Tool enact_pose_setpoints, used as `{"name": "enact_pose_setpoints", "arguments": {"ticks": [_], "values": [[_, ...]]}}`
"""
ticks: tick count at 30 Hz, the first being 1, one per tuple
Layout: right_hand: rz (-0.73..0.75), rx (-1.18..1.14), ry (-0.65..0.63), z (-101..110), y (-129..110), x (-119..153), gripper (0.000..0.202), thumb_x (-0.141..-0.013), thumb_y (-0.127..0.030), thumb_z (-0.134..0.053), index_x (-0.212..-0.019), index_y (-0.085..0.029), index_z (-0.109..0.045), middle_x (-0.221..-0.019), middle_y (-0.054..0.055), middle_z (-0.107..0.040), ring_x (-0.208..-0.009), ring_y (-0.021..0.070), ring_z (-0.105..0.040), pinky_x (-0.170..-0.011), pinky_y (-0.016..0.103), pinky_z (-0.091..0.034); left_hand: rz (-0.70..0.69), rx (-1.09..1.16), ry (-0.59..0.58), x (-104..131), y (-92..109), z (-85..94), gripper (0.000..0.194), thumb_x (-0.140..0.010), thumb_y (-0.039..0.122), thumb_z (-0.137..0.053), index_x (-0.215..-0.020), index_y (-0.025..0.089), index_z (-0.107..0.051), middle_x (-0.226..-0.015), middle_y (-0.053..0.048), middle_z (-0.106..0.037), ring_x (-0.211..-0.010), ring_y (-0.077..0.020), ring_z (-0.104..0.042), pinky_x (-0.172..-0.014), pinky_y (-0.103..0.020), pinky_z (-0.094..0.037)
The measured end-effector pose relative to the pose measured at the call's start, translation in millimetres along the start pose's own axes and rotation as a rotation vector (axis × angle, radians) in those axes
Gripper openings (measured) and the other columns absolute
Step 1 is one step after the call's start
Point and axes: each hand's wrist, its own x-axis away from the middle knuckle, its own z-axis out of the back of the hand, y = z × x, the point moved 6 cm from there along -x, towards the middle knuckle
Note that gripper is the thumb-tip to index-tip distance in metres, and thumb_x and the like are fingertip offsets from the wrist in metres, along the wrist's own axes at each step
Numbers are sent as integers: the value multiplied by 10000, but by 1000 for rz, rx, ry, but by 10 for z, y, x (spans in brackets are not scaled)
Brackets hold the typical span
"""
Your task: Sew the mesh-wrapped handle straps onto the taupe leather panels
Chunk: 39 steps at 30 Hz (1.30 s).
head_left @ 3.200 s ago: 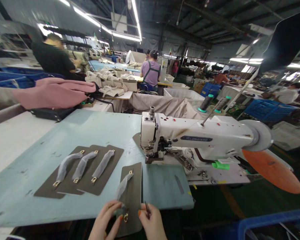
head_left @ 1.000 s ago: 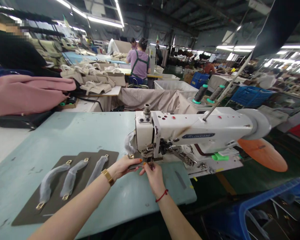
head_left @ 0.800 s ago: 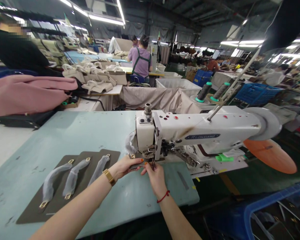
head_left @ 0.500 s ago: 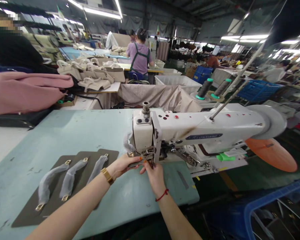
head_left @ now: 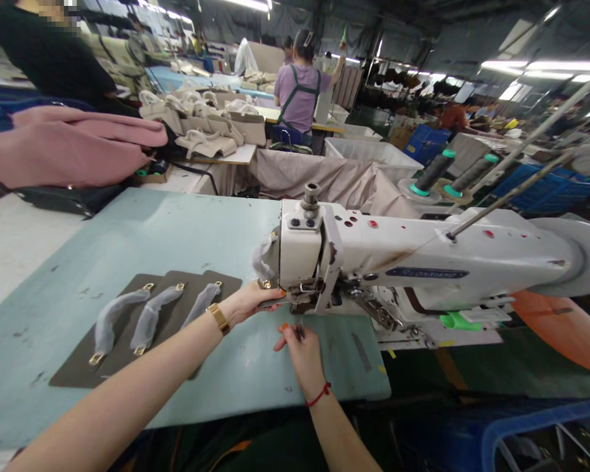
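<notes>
My left hand point(head_left: 248, 303) presses on a dark leather panel point(head_left: 270, 302) lying under the head of the white sewing machine point(head_left: 423, 259); the panel is mostly hidden by the hand and the machine. A wrapped handle end point(head_left: 263, 259) of that panel sticks up beside the machine head. My right hand point(head_left: 297, 347) rests on the pale green table point(head_left: 142, 242) just in front of the needle area, pinching a small dark tool point(head_left: 299, 328). Three more dark panels with wrapped handles point(head_left: 150, 321) lie overlapped to the left.
A pink folded cloth point(head_left: 73, 147) sits on a black case at the far left. Two thread cones point(head_left: 447, 174) stand behind the machine. Beige bags point(head_left: 211, 124) fill the table beyond. Other people work in the background. A blue crate point(head_left: 545, 432) is at the lower right.
Since 3.2 s ago the fourth panel went from the table's near edge to under the machine head. In the last half second my right hand drew back from the presser foot.
</notes>
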Motion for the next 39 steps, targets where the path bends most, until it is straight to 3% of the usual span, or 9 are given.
{"name": "enact_pose_setpoints", "arguments": {"ticks": [9,15,21,26,29,32,35,37,39], "values": [[-54,54,-28,53,472,135,424,-828,-424,-503,-527,-176,-669,-814,75,-720,-848,206,-635,-826,328,-484,-80,112,171,147,-52,-66,376,-585,347,-828,-841,127,-664,-813,-71,-672,-635,-119,-592,-516,-180,-468],[-89,7,-8,148,563,229,417,-786,-500,-550,-581,-160,-679,-621,72,-678,-650,189,-640,-568,265,-517,-197,254,383,285,-188,-164,373,-561,343,-843,-788,115,-655,-744,-44,-659,-568,-100,-564,-523,-207,-493],[-136,-96,12,186,632,270,402,-749,-538,-571,-671,-158,-678,-496,24,-621,-382,115,-493,-344,209,-350,-254,357,563,386,-367,-344,347,-600,377,-812,-760,125,-636,-741,-27,-655,-628,-110,-587,-623,-231,-515],[-220,-201,21,347,783,351,450,-734,-576,-590,-809,-137,-656,-509,-8,-589,-331,60,-299,-331,200,-185,-335,501,718,486,-536,-627,332,-653,405,-769,-834,159,-640,-891,-52,-686,-815,-171,-628,-758,-275,-502],[-245,-277,34,506,877,402,436,-745,-547,-618,-851,-126,-640,-524,-19,-563,-365,45,-247,-365,189,-137,-306,497,773,511,-615,-774,354,-696,466,-720,-878,174,-634,-1004,-77,-682,-944,-210,-614,-797,-283,-476],[-239,-280,54,649,945,423,422,-752,-533,-629,-852,-124,-637,-530,-20,-549,-382,42,-236,-381,191,-131,-242,485,754,511,-662,-850,416,-699,506,-704,-955,190,-617,-1106,-83,-653,-1020,-225,-582,-770,-269,-464],[-234,-246,30,706,973,418,414,-763,-538,-616,-850,-135,-647,-528,-20,-531,-379,50,-239,-381,202,-137,-182,463,651,585,-748,-884,459,-707,537,-684,-1008,199,-607,-1158,-89,-623,-1068,-227,-553,-750,-255,-462],[-227,-196,10,712,964,410,421,-755,-559,-609,-819,-146,-659,-515,-13,-524,-368,62,-265,-369,213,-155,-102,399,579,734,-871,-885,458,-703,551,-679,-980,191,-619,-1127,-98,-627,-1055,-222,-557,-741,-248,-464],[-207,-120,4,715,937,403,447,-717,-605,-613,-747,-163,-669,-493,3,-533,-352,85,-313,-348,231,-197,31,288,462,924,-994,-875,442,-672,553,-702,-895,177,-632,-986,-99,-658,-910,-203,-604,-641,-229,-460]]}}
